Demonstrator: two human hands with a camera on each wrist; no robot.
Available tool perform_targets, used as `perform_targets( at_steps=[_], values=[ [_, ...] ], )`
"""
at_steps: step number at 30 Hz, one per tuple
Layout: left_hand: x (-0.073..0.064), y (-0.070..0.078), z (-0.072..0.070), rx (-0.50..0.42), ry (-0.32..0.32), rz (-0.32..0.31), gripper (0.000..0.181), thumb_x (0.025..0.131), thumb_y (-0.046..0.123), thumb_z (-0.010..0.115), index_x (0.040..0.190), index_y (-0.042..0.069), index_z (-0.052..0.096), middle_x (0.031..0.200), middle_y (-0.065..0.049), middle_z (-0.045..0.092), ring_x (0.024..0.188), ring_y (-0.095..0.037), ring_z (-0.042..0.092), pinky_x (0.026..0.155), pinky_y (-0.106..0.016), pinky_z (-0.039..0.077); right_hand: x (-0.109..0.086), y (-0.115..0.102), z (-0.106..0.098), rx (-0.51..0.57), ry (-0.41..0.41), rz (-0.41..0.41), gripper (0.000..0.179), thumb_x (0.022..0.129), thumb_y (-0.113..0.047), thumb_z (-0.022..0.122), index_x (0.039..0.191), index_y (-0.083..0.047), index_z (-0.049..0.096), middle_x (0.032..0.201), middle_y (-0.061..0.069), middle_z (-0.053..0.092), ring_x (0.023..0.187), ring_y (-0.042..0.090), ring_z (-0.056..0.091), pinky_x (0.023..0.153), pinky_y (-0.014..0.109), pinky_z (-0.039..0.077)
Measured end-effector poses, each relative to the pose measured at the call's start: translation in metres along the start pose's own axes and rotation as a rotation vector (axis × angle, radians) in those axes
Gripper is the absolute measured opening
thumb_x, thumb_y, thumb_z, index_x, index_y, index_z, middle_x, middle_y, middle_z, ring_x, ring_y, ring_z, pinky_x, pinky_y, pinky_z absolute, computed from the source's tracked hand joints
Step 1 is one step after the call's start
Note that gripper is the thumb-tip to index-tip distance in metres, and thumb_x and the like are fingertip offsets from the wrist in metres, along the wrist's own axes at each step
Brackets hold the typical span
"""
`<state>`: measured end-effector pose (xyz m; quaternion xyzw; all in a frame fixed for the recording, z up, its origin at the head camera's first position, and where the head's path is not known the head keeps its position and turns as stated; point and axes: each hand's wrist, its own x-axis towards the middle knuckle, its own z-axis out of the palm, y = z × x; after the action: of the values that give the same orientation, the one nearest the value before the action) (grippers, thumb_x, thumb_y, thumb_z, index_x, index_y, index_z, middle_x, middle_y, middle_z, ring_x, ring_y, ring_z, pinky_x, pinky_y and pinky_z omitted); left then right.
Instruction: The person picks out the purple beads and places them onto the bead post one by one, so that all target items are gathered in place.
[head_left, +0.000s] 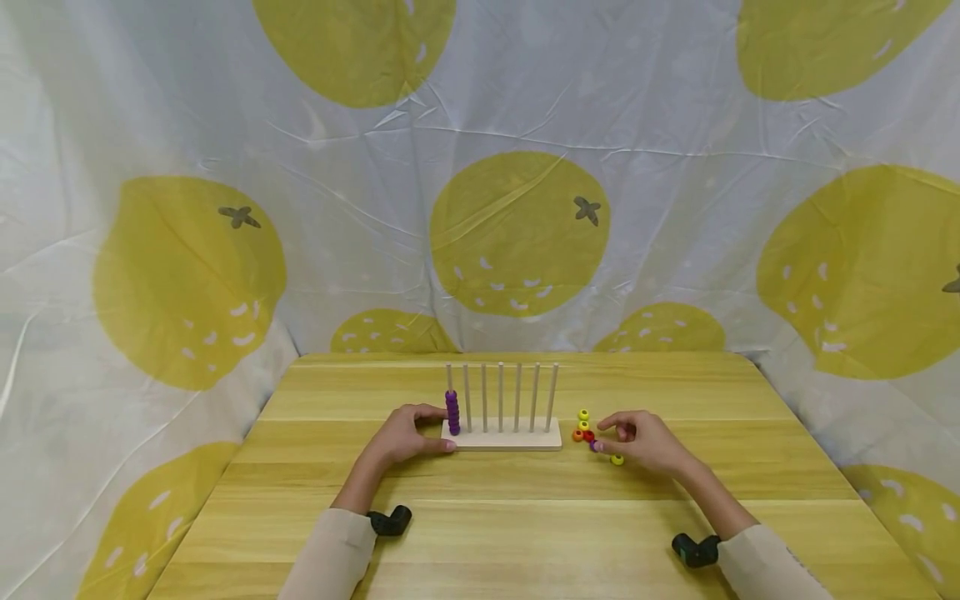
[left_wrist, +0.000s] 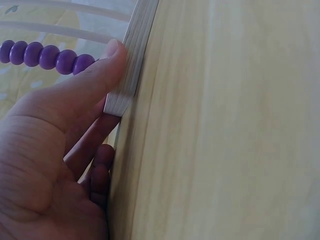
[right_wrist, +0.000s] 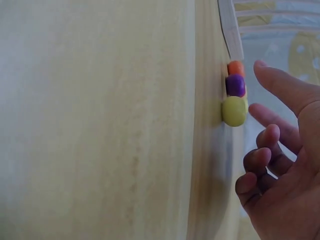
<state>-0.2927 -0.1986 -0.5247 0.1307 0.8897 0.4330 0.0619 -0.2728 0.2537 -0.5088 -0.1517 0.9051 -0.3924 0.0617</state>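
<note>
A wooden peg stand (head_left: 506,443) with several upright pegs stands on the table. Purple beads (head_left: 452,410) are stacked on its leftmost peg. My left hand (head_left: 403,436) grips the stand's left end, with the thumb along the front edge, as the left wrist view also shows. Over a loose group of beads to the right of the stand hovers my right hand (head_left: 647,442), thumb and index finger apart, holding nothing. Beneath it lie a purple bead (right_wrist: 235,86), an orange bead (right_wrist: 236,68) and a yellow bead (right_wrist: 233,111). A red bead (head_left: 588,436) lies among them.
Two more yellow beads lie at the group's far side, the farthest yellow bead (head_left: 583,414) at its back. The wooden table (head_left: 525,533) ends at a hanging curtain (head_left: 660,242) printed with large yellow fruit. Black wrist devices (head_left: 392,522) sit at both sleeves.
</note>
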Motion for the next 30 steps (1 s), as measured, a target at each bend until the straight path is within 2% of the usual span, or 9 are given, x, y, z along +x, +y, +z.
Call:
perform_targets(
  at_steps=[11, 21, 30],
  values=[
    [0.002, 0.000, 0.000, 0.007, 0.006, 0.002, 0.063, 0.071, 0.041, 0.095, 0.126, 0.019, 0.074, 0.131, -0.004, 0.071, 0.129, -0.030, 0.062, 0.112, -0.052, 0.047, 0.000, 0.005, 0.006, 0.044, -0.025, 0.008, 0.034, 0.088, -0.029, 0.083, 0.112, -0.006, 0.076, 0.076, 0.001, 0.050, 0.065, 0.011, 0.043, 0.052, 0.022, 0.033],
    [0.002, 0.000, -0.001, 0.007, 0.007, 0.009, 0.063, 0.071, 0.040, 0.095, 0.127, 0.019, 0.074, 0.131, -0.004, 0.071, 0.128, -0.029, 0.062, 0.112, -0.051, 0.047, 0.002, 0.012, 0.014, 0.041, 0.011, 0.041, 0.033, 0.086, -0.032, 0.085, 0.110, -0.010, 0.077, 0.076, 0.000, 0.050, 0.066, 0.011, 0.045, 0.055, 0.022, 0.035],
    [0.002, -0.002, 0.001, 0.003, 0.001, 0.001, 0.063, 0.072, 0.041, 0.095, 0.127, 0.019, 0.074, 0.132, -0.005, 0.071, 0.129, -0.031, 0.061, 0.113, -0.052, 0.046, 0.000, 0.014, 0.016, 0.029, 0.023, 0.026, 0.024, 0.087, -0.032, 0.085, 0.102, -0.014, 0.079, 0.073, -0.002, 0.049, 0.065, 0.009, 0.043, 0.056, 0.022, 0.033]
  ],
)
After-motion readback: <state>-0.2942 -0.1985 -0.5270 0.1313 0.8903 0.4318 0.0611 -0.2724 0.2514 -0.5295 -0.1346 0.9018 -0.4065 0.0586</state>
